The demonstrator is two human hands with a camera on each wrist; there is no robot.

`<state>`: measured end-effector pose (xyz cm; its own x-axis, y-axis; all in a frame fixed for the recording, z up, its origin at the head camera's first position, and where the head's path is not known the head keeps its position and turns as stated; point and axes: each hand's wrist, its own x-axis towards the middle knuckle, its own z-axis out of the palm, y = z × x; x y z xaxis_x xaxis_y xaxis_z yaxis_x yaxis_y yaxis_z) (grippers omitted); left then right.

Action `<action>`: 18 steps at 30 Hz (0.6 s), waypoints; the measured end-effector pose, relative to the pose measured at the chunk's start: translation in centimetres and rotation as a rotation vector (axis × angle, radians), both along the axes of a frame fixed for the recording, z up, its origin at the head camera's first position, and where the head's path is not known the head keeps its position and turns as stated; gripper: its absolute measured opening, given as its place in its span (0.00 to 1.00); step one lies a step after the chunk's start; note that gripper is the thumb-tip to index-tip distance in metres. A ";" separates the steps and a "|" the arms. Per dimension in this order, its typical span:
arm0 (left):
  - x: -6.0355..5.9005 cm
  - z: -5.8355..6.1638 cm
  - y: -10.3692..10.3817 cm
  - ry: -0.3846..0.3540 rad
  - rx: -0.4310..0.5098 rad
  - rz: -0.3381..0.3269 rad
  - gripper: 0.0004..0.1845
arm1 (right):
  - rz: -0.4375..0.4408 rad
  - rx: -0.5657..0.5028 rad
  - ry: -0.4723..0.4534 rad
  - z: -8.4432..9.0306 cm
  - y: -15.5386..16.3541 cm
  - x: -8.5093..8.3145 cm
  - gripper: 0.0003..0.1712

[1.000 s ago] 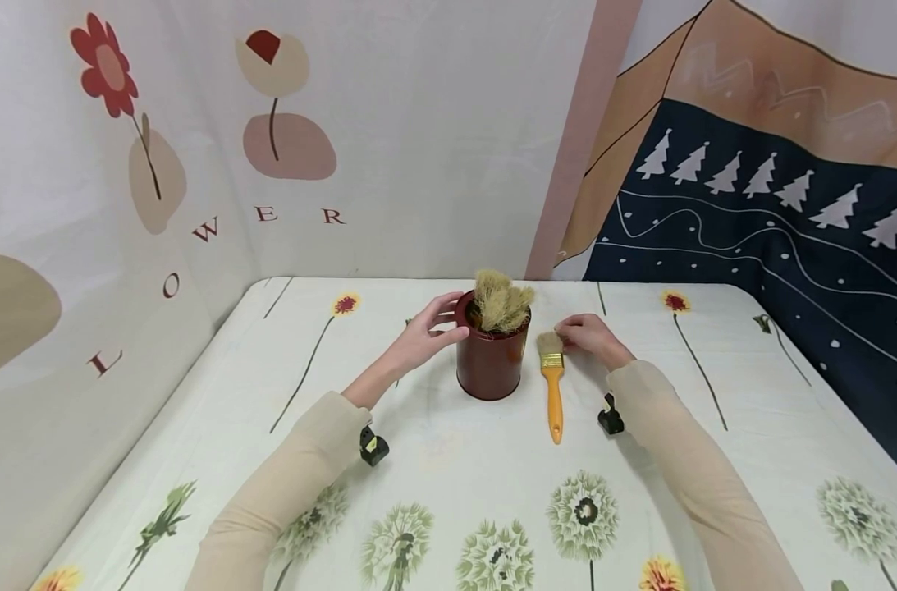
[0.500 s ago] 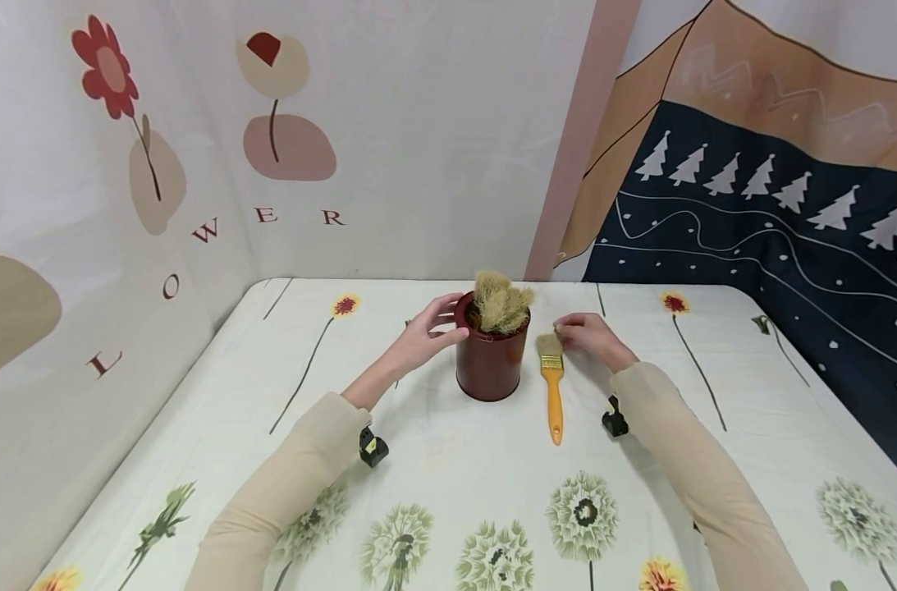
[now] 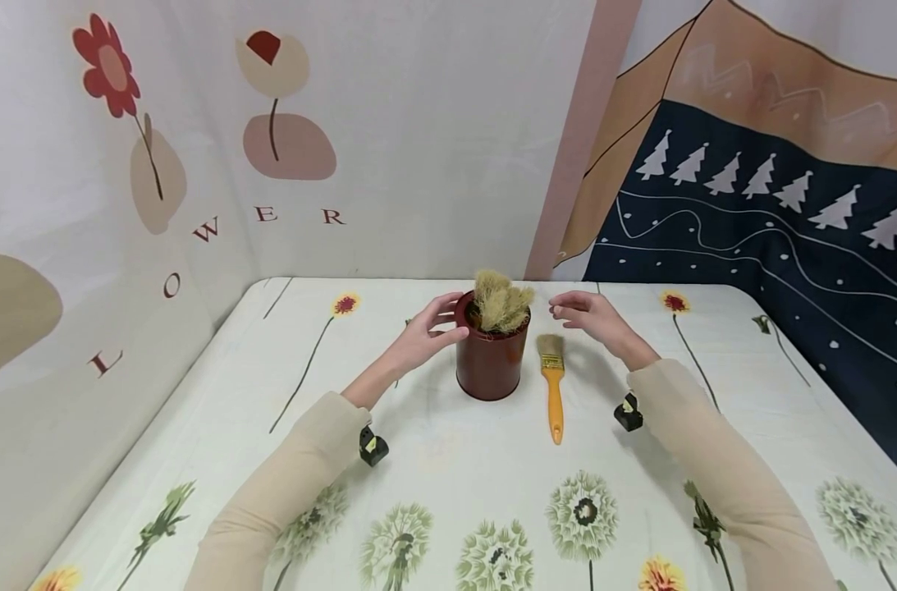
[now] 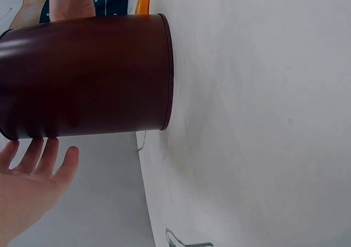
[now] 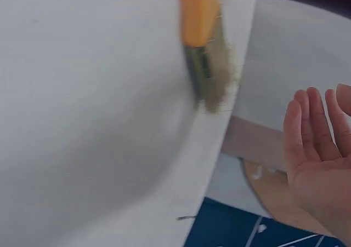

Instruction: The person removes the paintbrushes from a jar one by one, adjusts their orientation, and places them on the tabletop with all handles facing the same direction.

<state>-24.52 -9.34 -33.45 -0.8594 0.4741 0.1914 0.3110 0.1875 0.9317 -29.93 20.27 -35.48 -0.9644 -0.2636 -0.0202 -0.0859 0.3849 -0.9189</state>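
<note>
Up at the rim of the red-brown can [image 3: 488, 369], the left hand [image 3: 422, 336] has its thumb and fingers spread apart in an easy curve, with fingertips touching the can's left side; the left wrist view shows them against its wall rather than wrapped around it. The can stands upright, and 2 tufts of dry, straw-coloured fibre [image 3: 501, 305] poke out of its top!

Over to the can's right: here's the right hand [image 3: 594, 316], up off the cloth, fingers loosely extended, palm showing in the right wrist view, and nothing in its hold. It's near the can but clearly apart from it.

Also right of the can, 1 paintbrush [image 3: 554, 402] lies on the white flowered tablecloth [image 3: 448, 451], free of either hand, its orange handle toward the person and its pale bristles [image 3: 549, 345] pointing away. Brush and can are near each other, with a gap between.

Behind the can hangs a pale wall cloth [image 3: 433, 164]; beyond it to the right, a navy panel [image 3: 758, 213] carries a row of white trees.
</note>
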 end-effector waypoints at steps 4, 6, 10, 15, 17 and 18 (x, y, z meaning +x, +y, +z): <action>0.0 0.0 0.0 0.001 -0.003 0.000 0.31 | 0.029 -0.015 0.048 1.1 -0.2 0.5 0.19; 0.0 0.0 0.0 0.003 -0.005 0.000 0.31 | 0.049 -0.016 0.077 1.6 -0.4 0.7 0.19; 0.0 0.0 0.0 0.010 -0.007 -0.002 0.31 | 0.084 -0.020 0.125 2.3 -0.7 1.0 0.21; 0.0 0.0 0.0 0.010 -0.004 -0.003 0.31 | 0.125 -0.050 0.150 3.3 -1.4 1.6 0.21; 0.0 0.0 0.0 0.009 -0.005 -0.002 0.30 | 0.145 -0.061 0.161 3.6 -1.7 1.8 0.21; 0.0 0.0 0.0 0.009 -0.005 -0.002 0.30 | 0.154 -0.064 0.167 3.7 -1.9 1.9 0.21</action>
<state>-24.52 -9.32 -33.44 -0.8567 0.4770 0.1964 0.3195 0.1917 0.9280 -28.03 18.42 -31.80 -0.9015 -0.4032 0.1575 -0.2916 0.2966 -0.9094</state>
